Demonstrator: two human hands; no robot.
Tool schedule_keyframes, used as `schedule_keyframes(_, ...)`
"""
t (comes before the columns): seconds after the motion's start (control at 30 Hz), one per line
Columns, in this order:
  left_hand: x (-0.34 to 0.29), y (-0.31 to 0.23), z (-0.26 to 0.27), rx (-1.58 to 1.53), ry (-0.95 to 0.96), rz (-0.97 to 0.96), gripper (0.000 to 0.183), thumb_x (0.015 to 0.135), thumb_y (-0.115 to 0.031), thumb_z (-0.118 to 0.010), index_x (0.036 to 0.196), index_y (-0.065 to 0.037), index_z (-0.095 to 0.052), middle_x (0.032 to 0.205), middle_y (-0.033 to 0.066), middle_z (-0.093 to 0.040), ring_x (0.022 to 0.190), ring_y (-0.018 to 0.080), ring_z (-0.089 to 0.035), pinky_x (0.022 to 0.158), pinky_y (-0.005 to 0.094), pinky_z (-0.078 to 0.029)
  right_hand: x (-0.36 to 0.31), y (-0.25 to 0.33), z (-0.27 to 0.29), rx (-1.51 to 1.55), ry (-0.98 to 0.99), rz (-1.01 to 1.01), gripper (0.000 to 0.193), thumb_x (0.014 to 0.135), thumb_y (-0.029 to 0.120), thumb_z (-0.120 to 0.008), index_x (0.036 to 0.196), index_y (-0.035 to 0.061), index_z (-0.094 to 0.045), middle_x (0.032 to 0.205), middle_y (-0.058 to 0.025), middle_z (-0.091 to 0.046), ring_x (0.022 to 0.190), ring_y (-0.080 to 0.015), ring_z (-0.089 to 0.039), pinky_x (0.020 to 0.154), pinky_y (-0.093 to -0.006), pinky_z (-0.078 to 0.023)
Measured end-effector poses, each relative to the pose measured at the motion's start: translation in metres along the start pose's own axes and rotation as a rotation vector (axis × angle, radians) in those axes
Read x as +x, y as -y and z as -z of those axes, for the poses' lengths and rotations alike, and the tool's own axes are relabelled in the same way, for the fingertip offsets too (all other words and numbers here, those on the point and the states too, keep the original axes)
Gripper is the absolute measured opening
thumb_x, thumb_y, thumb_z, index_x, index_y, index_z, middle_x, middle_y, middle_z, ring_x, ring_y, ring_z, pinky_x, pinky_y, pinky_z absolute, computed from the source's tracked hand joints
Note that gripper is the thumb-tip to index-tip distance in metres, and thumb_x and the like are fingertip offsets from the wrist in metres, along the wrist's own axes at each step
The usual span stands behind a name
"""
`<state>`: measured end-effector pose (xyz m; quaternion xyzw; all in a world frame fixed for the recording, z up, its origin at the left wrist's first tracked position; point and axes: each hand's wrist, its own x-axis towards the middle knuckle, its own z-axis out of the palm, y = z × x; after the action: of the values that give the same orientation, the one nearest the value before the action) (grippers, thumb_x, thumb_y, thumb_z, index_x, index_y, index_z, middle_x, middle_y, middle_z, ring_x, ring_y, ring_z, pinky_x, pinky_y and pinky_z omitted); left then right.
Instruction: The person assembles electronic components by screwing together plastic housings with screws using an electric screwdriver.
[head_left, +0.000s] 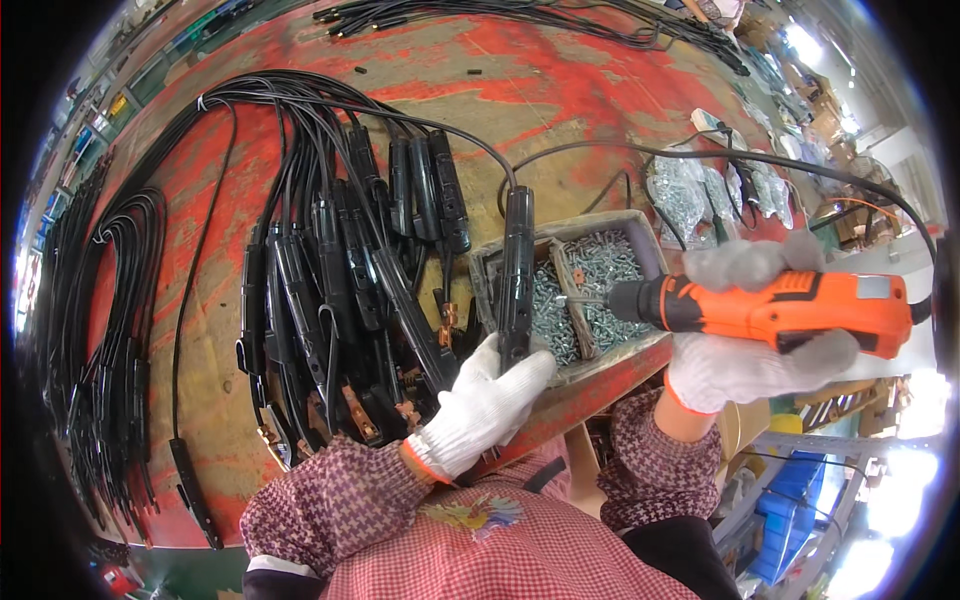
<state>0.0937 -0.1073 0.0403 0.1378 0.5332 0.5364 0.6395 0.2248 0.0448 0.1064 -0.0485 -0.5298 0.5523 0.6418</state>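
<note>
From the head camera, the gloved left hand (487, 400) is wrapped around the lower end of a black clamp handle (516, 270), standing upright above its fingers. The right hand (745, 340) grips an orange electric screwdriver (790, 310), its tip over the screw tray (590, 285) beside the handle.

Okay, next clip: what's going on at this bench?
A person in white knit gloves works at a worn red-painted workbench. The left hand grips a long black clamp handle with a cable, held upright over a grey tray of silver screws. The right hand holds an orange and black electric screwdriver, its bit pointing toward the handle. A pile of similar black cabled handles lies to the left.
</note>
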Motion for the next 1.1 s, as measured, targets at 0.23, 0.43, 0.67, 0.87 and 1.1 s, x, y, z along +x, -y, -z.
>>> schedule_keyframes(0.23, 0.012, 0.01, 0.002, -0.055, 0.064, 0.06, 0.03, 0.094, -0.03, -0.066, 0.106, -0.009, -0.049, 0.061, -0.0048, -0.044, 0.047, 0.0054, -0.039, 0.042, 0.0235, -0.031, 0.008, 0.024, -0.003, 0.295, 0.09, -0.169, 0.077, 0.083, 0.076, -0.055, 0.116, 0.0073, -0.05, 0.08, -0.0064, -0.058, 0.059, -0.02, -0.047, 0.058, -0.0372, -0.04)
schedule_keyframes(0.43, 0.009, 0.014, 0.004, -0.071, 0.105, 0.049, 0.034, 0.093, -0.031, -0.068, 0.111, -0.008, -0.049, 0.062, -0.0048, -0.044, 0.049, 0.0054, -0.038, 0.044, 0.0233, -0.031, -0.002, 0.012, -0.001, 0.352, 0.077, -0.24, 0.078, 0.084, 0.078, -0.051, 0.119, 0.0076, -0.056, 0.083, -0.0057, -0.061, 0.063, -0.0184, -0.051, 0.06, -0.0371, -0.042)
schedule_keyframes(0.67, 0.008, 0.009, 0.006, -0.087, 0.112, 0.068, 0.035, 0.093, -0.031, -0.069, 0.11, -0.007, -0.05, 0.064, -0.0049, -0.043, 0.05, 0.0052, -0.038, 0.045, 0.0232, -0.03, -0.009, 0.005, 0.006, 0.314, -0.006, -0.258, 0.079, 0.084, 0.078, -0.051, 0.12, 0.0078, -0.056, 0.085, -0.0074, -0.065, 0.065, -0.0222, -0.057, 0.062, -0.0399, -0.046)
schedule_keyframes(0.87, 0.01, 0.009, 0.008, -0.204, 0.173, 0.094, 0.031, 0.093, -0.027, -0.067, 0.107, -0.005, -0.049, 0.069, -0.0018, -0.046, 0.052, 0.0074, -0.041, 0.047, 0.024, -0.033, -0.008, 0.008, 0.006, 0.282, 0.052, -0.244, 0.078, 0.084, 0.078, -0.052, 0.118, 0.0078, -0.056, 0.085, -0.0072, -0.065, 0.065, -0.0227, -0.058, 0.063, -0.0409, -0.046)
schedule_keyframes(1.1, 0.011, 0.014, 0.014, -0.265, 0.236, 0.058, 0.035, 0.09, -0.016, -0.068, 0.113, -0.001, -0.047, 0.071, 0.0008, -0.049, 0.055, 0.0107, -0.048, 0.049, 0.0254, -0.039, -0.003, 0.014, 0.004, 0.333, 0.097, -0.222, 0.073, 0.086, 0.076, -0.052, 0.117, 0.0101, -0.054, 0.084, -0.0081, -0.063, 0.063, -0.0218, -0.055, 0.061, -0.0389, -0.046)
